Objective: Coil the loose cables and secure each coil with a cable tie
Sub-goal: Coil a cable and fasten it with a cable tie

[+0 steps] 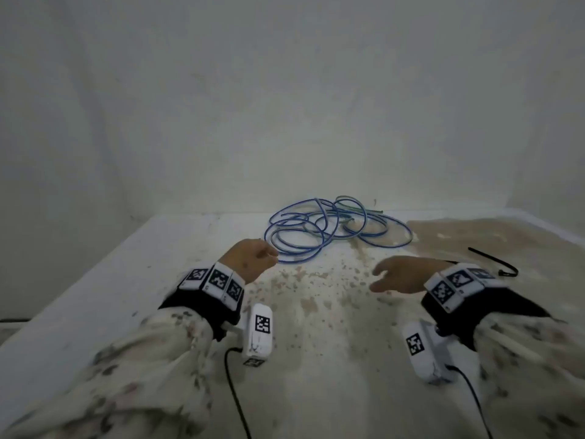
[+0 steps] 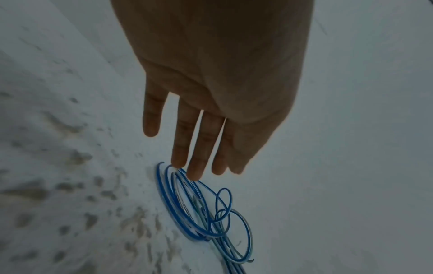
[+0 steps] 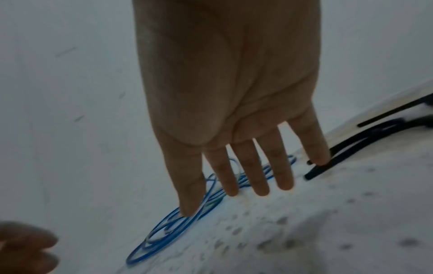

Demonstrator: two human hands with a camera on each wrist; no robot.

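Hands (image 1: 402, 275) flat-fingered above loose blue cables (image 1: 329, 229)

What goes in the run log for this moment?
left hand: open, reaching blue cables | right hand: open, holding nothing | cables: loose, uncoiled | black cable tie: on table, untouched

Both forearms reach forward in speckled pale sleeves, each wrist wrapped in a black band carrying white marker tiles and a white camera pod below. The left hand (image 1: 248, 259) is held palm down with its fingers (image 2: 195, 166) straight and close together, the little finger set slightly apart. The right hand (image 1: 403, 274) is also flat and relaxed, fingers (image 3: 260, 178) extended and a little spread, thumb alongside.
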